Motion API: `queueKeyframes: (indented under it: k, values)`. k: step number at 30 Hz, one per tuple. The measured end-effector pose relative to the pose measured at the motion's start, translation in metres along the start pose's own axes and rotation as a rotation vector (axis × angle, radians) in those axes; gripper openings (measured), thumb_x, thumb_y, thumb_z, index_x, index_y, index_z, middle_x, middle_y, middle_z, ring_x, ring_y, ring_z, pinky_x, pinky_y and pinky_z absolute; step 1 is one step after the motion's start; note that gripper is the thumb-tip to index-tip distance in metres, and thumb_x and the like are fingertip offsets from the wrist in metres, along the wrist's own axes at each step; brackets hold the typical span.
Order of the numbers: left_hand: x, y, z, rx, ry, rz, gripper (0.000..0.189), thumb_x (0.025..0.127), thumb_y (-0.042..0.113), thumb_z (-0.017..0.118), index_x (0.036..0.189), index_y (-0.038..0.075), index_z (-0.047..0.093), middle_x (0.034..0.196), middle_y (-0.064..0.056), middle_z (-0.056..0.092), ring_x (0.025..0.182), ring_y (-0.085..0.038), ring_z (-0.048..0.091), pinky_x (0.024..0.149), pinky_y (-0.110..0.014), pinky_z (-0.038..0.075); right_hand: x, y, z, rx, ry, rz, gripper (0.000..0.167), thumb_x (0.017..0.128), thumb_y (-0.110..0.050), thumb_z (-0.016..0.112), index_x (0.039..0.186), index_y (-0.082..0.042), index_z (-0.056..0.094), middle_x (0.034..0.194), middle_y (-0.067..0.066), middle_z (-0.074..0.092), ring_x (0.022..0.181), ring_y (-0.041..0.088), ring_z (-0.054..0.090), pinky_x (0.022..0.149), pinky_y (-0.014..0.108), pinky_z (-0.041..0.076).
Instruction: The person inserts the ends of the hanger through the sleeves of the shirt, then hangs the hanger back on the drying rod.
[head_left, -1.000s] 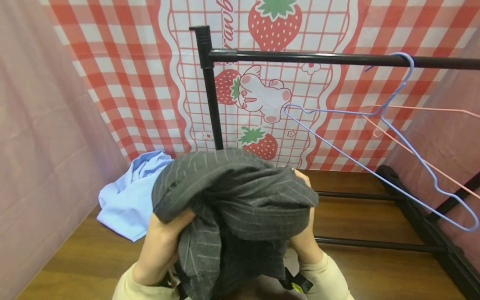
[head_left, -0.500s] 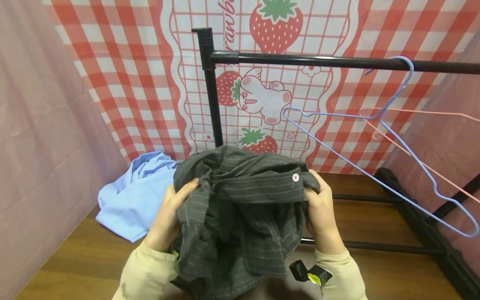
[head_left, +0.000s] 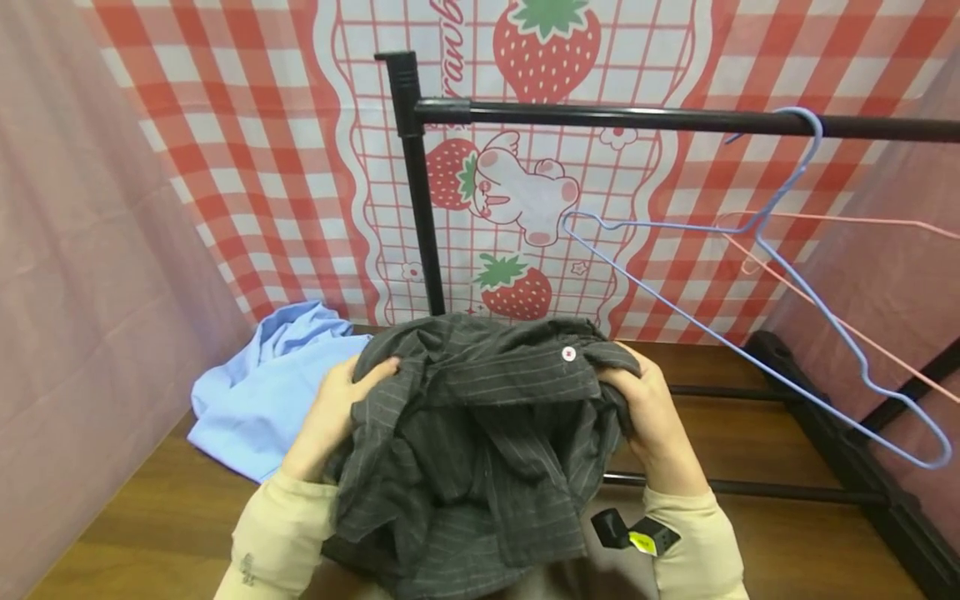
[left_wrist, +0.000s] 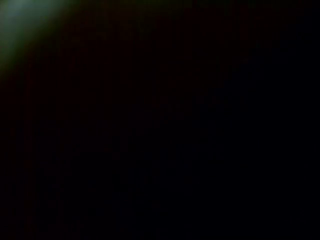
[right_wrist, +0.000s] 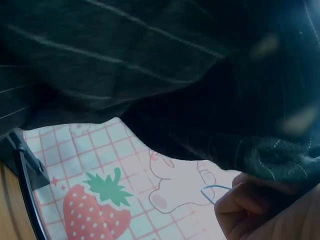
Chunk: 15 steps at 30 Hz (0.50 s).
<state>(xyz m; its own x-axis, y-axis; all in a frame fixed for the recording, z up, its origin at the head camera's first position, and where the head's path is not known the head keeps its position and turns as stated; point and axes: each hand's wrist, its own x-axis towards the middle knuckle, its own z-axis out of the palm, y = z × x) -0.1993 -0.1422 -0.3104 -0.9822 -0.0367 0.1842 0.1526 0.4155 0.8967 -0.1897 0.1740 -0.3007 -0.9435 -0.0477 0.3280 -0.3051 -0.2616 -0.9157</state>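
Observation:
A dark grey pinstriped shirt (head_left: 465,467) hangs bunched between both hands in the head view, a white button (head_left: 569,354) showing near its upper right. My left hand (head_left: 337,408) grips its left side, thumb on top of the cloth. On the opposite side my right hand (head_left: 645,404) holds the edge, thumb over the fabric and the other fingers mostly hidden behind it. In the right wrist view, curled fingers (right_wrist: 245,202) press against the striped cloth (right_wrist: 100,55). The left wrist view is almost wholly dark.
A crumpled light blue garment (head_left: 270,392) lies on the wooden surface (head_left: 142,517) at left. Behind stands a black rack (head_left: 600,115), with a blue hanger (head_left: 660,287) and a pink hanger (head_left: 840,219) at right. A strawberry-patterned cloth (head_left: 360,167) covers the back.
Both hands have shifted their grip on the shirt and opened it out from a bunched fold. The button has come into view, and the right hand has moved outward.

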Motion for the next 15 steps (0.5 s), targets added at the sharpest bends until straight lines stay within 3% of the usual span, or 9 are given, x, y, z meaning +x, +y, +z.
queueKeyframes:
  k: [4,8,11,15]
  values:
    - [0.004,-0.012,-0.006,0.248,-0.173,-0.008,0.047,0.086,0.051,0.052,0.102,0.009,0.067,0.099,-0.008,0.066,0.091,-0.019,0.06,0.083,-0.036,0.046,0.0,0.001,-0.002,-0.022,-0.019,0.033,0.029,0.085,0.006,0.047,0.084,-0.016,0.066,0.078,-0.005,0.063,0.067,0.004,0.06,0.057,0.02,0.05]
    - [0.007,-0.022,-0.009,0.426,-0.321,0.074,0.052,0.089,0.051,0.047,0.117,0.009,0.061,0.111,-0.01,0.063,0.103,-0.028,0.058,0.089,-0.043,0.043,0.001,0.005,-0.002,-0.08,-0.025,0.07,0.028,0.086,0.004,0.049,0.088,-0.018,0.066,0.082,-0.006,0.063,0.071,0.004,0.06,0.061,0.02,0.05]
    - [0.01,-0.029,-0.009,0.494,-0.387,0.146,0.049,0.092,0.045,0.045,0.12,0.007,0.058,0.114,-0.012,0.062,0.107,-0.031,0.056,0.091,-0.045,0.041,0.004,0.009,-0.004,-0.125,-0.011,0.095,0.025,0.085,0.001,0.051,0.089,-0.018,0.066,0.083,-0.006,0.063,0.073,0.004,0.059,0.063,0.02,0.049]
    - [0.015,-0.039,-0.004,0.516,-0.461,0.175,0.041,0.093,0.039,0.045,0.109,0.005,0.062,0.105,-0.012,0.064,0.099,-0.031,0.059,0.085,-0.043,0.045,0.011,0.019,-0.009,-0.218,0.028,0.139,0.02,0.085,-0.004,0.054,0.086,-0.021,0.065,0.08,-0.009,0.062,0.07,0.004,0.058,0.062,0.02,0.048]
